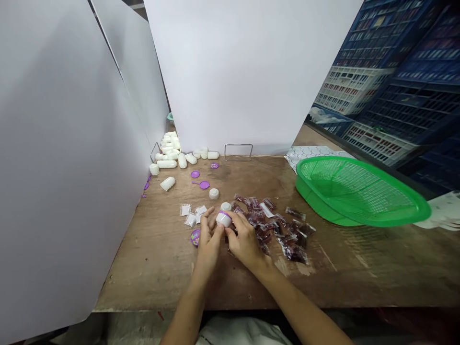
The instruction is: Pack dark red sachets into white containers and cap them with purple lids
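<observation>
Both hands meet over the table around a small white plastic container (pixel 223 219) with a purple band about its middle. My left hand (pixel 207 239) grips its left and lower side, thumb against it. My right hand (pixel 245 240) is closed on its right side, fingers at the purple band. Right beside my right hand spreads a pile of dark red sachets (pixel 264 220). Small clear packets with white contents (pixel 190 220) lie left of my left hand. Near its wrist is a round purple disc with a coloured print (pixel 195 237). A white cap (pixel 213 193) sits just beyond the container.
Purple lids (pixel 204 185) and white plastic pieces (pixel 167 164) lie toward the back left. A green basket (pixel 359 211) stands at the right. White panels (pixel 251 72) close off the back and left of the wooden table (pixel 161 273). Stacked crates (pixel 381 96) rise behind at right.
</observation>
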Tool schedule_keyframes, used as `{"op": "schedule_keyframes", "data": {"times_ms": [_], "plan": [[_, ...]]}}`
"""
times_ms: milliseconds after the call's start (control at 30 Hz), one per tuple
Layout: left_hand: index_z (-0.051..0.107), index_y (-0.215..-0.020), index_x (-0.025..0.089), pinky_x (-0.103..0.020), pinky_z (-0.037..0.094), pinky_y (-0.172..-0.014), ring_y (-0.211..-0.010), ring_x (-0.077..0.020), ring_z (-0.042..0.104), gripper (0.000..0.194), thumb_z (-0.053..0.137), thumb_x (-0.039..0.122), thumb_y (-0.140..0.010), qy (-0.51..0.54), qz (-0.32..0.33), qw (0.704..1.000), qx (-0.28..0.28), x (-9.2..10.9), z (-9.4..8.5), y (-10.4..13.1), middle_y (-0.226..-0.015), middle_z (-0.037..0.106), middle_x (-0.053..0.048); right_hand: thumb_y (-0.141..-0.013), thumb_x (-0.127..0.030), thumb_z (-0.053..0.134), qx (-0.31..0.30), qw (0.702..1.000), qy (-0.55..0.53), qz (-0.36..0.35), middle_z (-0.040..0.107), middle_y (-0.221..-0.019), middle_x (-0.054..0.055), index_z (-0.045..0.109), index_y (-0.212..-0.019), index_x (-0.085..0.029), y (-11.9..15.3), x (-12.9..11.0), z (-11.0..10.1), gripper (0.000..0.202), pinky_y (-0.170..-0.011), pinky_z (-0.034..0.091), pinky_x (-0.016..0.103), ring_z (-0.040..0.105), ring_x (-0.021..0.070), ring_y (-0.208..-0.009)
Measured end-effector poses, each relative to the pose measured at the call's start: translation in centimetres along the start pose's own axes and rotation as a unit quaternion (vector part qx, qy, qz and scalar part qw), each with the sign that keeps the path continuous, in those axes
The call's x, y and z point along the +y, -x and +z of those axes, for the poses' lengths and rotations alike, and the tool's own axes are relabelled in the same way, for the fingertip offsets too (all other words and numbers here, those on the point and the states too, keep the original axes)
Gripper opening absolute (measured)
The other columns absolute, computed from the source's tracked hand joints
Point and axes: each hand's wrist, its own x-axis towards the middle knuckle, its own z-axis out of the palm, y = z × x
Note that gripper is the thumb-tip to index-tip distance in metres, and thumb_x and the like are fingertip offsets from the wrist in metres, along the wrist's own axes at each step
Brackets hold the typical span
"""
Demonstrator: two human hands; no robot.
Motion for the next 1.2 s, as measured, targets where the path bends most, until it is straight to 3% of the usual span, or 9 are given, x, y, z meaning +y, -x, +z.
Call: {"op": "schedule_keyframes", "data": {"times_ms": [167, 367, 533, 667, 767, 833, 967, 1067, 1200], "plan": [[0.072, -0.094, 0.019, -0.033, 0.050, -0.085, -0.091, -0.0212, 0.064, 0.023, 0.074, 0.030, -0.074, -0.101, 0.125, 0.984, 0.078, -0.6, -0.5, 0.7, -0.095, 0.069, -0.007, -0.081, -0.003, 0.042, 0.028, 0.999, -0.024, 0.011, 0.063, -0.095, 0.009, 0.056, -0.114, -0.020, 0.4, -1.1, 0.3, 0.040, -0.081, 0.051, 0.039, 0.058, 0.0246, -0.092], [0.075, -0.083, 0.018, -0.029, 0.052, -0.074, -0.081, -0.0186, 0.063, 0.016, 0.077, 0.027, -0.070, -0.100, 0.157, 0.979, 0.083, -0.7, -1.3, 0.8, -0.084, 0.067, -0.005, -0.078, -0.001, 0.040, -0.006, 0.999, -0.047, 0.003, 0.063, -0.098, 0.008, 0.054, -0.111, -0.021, 0.6, -1.5, 0.9, 0.041, -0.084, 0.048, 0.040, 0.055, 0.0251, -0.095], [0.067, -0.111, 0.023, -0.035, 0.049, -0.088, -0.096, -0.0229, 0.063, 0.036, 0.072, 0.028, -0.076, -0.190, 0.133, 0.973, 0.020, -0.3, -2.6, 0.9, -0.104, 0.067, -0.008, -0.082, -0.003, 0.041, 0.021, 0.997, -0.081, -0.008, 0.060, -0.111, 0.009, 0.053, -0.115, -0.022, 2.0, -1.5, 1.6, 0.040, -0.094, 0.046, 0.039, 0.054, 0.0225, -0.107], [0.061, -0.117, 0.026, -0.039, 0.045, -0.095, -0.108, -0.0242, 0.059, 0.031, 0.058, 0.026, -0.086, -0.360, 0.183, 0.913, -0.056, -0.5, -4.6, 0.4, -0.115, 0.061, -0.009, -0.077, -0.003, 0.045, -0.073, 0.996, -0.054, -0.008, 0.062, -0.115, 0.008, 0.059, -0.113, -0.022, 1.0, -0.3, 0.3, 0.043, -0.095, 0.044, 0.039, 0.056, 0.0217, -0.111], [0.063, -0.103, 0.024, -0.047, 0.038, -0.101, -0.111, -0.0265, 0.057, 0.017, 0.055, 0.025, -0.088, -0.482, 0.210, 0.848, -0.061, -1.4, -6.1, 0.3, -0.111, 0.063, -0.009, -0.077, -0.002, 0.044, -0.070, 0.988, 0.116, 0.072, 0.069, -0.102, 0.007, 0.066, -0.099, -0.020, -1.8, 3.0, -1.9, 0.036, -0.090, 0.041, 0.041, 0.059, 0.0226, -0.100], [0.064, -0.091, 0.023, -0.055, 0.030, -0.104, -0.120, -0.0323, 0.051, 0.010, 0.060, 0.028, -0.084, -0.557, 0.216, 0.801, -0.042, -1.6, -6.5, 0.4, -0.115, 0.063, -0.010, -0.082, -0.007, 0.044, -0.070, 0.958, 0.240, 0.142, 0.068, -0.102, 0.012, 0.067, -0.097, -0.017, -3.6, 5.9, -3.4, 0.029, -0.089, 0.037, 0.046, 0.055, 0.0273, -0.101], [0.061, -0.103, 0.022, -0.055, 0.030, -0.100, -0.126, -0.0349, 0.042, 0.022, 0.056, 0.035, -0.086, -0.597, 0.219, 0.772, -0.033, -0.6, -4.6, -0.6, -0.127, 0.054, -0.014, -0.079, -0.012, 0.056, -0.096, 0.937, 0.288, 0.171, 0.069, -0.092, 0.015, 0.068, -0.081, -0.016, -5.0, 10.2, -4.8, 0.013, -0.089, 0.033, 0.048, 0.052, 0.0300, -0.098], [0.051, -0.127, 0.026, -0.047, 0.033, -0.099, -0.118, -0.0286, 0.048, 0.038, 0.048, 0.023, -0.089, -0.553, 0.211, 0.795, -0.133, 0.0, -1.5, -3.8, -0.125, 0.055, -0.011, -0.080, -0.011, 0.054, -0.112, 0.933, 0.297, 0.170, 0.070, -0.091, 0.012, 0.069, -0.080, -0.017, -4.8, 11.3, -4.7, 0.016, -0.089, 0.031, 0.044, 0.053, 0.0274, -0.099], [0.066, -0.097, 0.023, -0.041, 0.039, -0.093, -0.097, -0.0265, 0.056, 0.027, 0.058, 0.009, -0.075, -0.469, 0.145, 0.852, -0.183, -0.9, 0.8, -8.7, -0.101, 0.060, -0.009, -0.083, -0.014, 0.052, -0.097, 0.930, 0.298, 0.191, 0.071, -0.095, 0.013, 0.070, -0.089, -0.015, -4.4, 11.8, -5.0, 0.019, -0.089, 0.031, 0.043, 0.055, 0.0271, -0.100]]}}
